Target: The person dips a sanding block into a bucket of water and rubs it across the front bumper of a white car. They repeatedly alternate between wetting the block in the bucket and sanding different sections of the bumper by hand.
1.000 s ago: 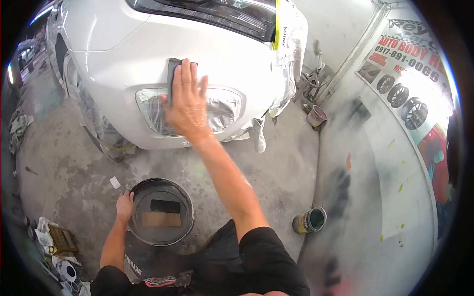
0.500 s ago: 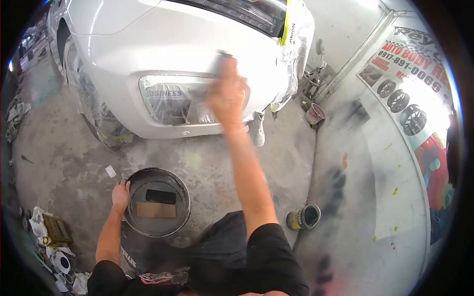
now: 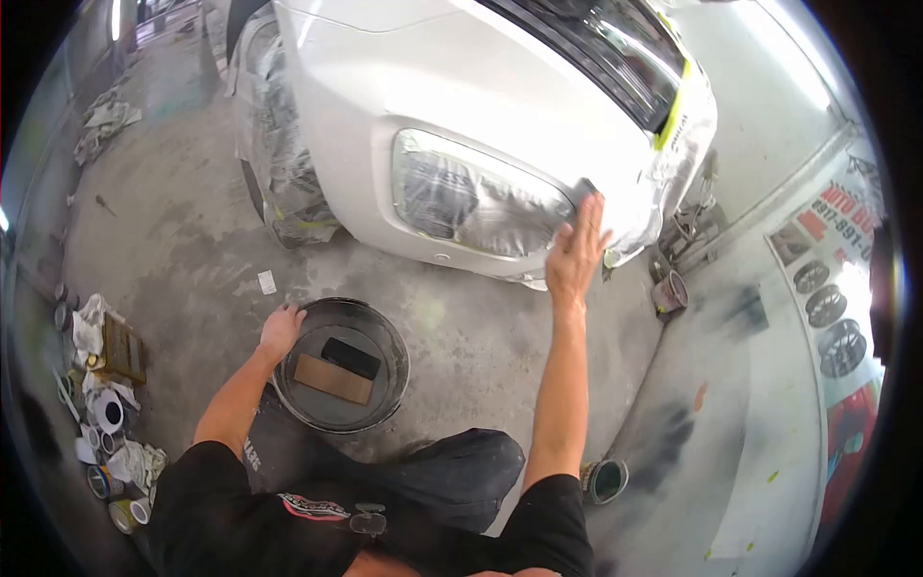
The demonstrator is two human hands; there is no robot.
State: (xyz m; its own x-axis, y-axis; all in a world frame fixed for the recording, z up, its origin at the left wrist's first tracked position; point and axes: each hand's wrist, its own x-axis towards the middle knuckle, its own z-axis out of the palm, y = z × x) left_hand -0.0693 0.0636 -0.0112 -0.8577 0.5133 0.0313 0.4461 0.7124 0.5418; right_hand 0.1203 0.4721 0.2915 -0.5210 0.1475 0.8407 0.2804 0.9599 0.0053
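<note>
Rubbing stroke in hand, I judge: right hand (image 3: 577,252) fingers flat, close together, pressing dark pad (image 3: 585,186) on white bumper (image 3: 538,135), 3 o'clock of masked recess (image 3: 471,197). Left hand (image 3: 281,330) fingers curled over bucket (image 3: 399,370) rim, 9 o'clock side. Next stroke calls for even, flat pressure round the corner curve.

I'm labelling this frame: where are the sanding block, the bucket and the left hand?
sanding block (image 3: 586,185), head view, its exposed dark corner.
bucket (image 3: 398,370), head view, right rim.
left hand (image 3: 282,330), head view, back of hand.
</note>
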